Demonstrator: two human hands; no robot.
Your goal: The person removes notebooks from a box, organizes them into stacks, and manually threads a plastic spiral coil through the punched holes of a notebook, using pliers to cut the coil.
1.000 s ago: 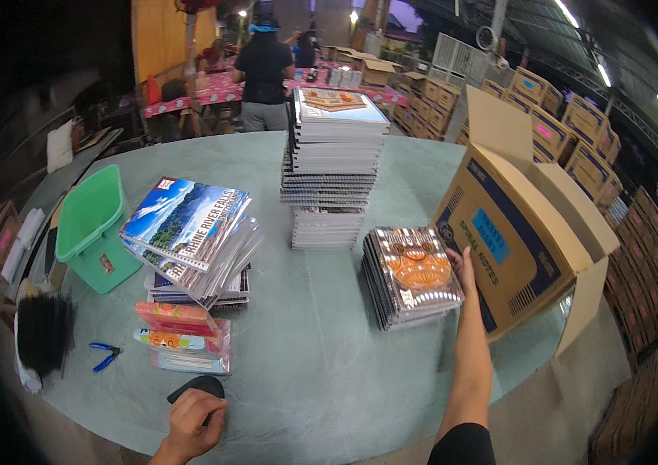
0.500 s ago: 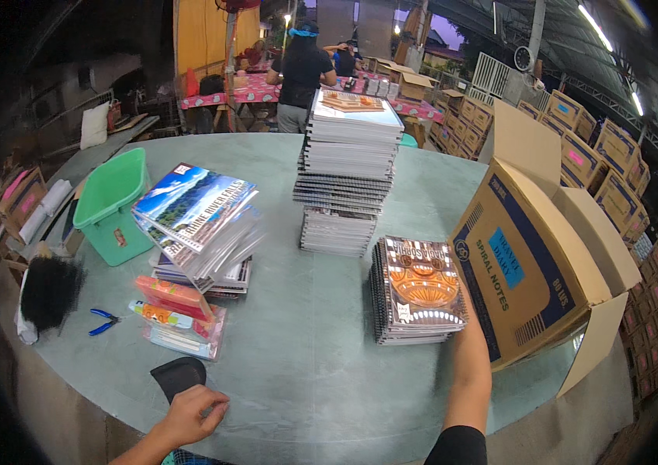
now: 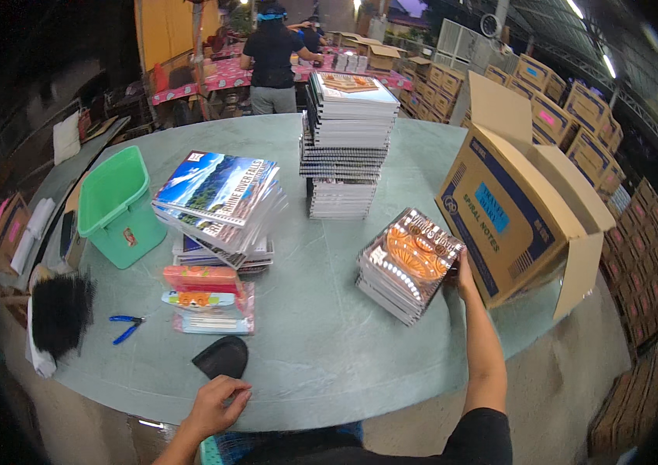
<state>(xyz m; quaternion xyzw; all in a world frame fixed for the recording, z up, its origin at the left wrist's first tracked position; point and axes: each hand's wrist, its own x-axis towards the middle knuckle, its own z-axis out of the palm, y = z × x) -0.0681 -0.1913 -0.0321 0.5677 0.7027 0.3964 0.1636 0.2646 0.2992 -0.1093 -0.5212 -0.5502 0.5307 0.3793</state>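
Observation:
A short stack of spiral notebooks (image 3: 414,263), with an orange and brown domed-building cover on top, sits turned at an angle on the table. My right hand (image 3: 465,275) is at its right edge, gripping it; most of the fingers are hidden behind the stack. Near the table's front edge, my left hand (image 3: 220,403) has loosely curled fingers and nothing in them. Just beyond it lies a small black, rounded flat piece (image 3: 221,358). To the right of the short stack stands a cardboard box (image 3: 499,225) with its flaps spread.
A tall notebook stack (image 3: 348,147) stands at the table's far middle. Left are blue-covered notebooks (image 3: 217,186) in a skewed pile, packaged items (image 3: 205,298), blue-handled cutters (image 3: 126,327) and a green bin (image 3: 116,201). Behind, a person (image 3: 273,62) stands at another table; stacked cartons (image 3: 554,112) fill the right.
The short notebook stack has turned clockwise, with my right hand now showing at its right edge. My left hand stays by the black piece. The whole view has shifted.

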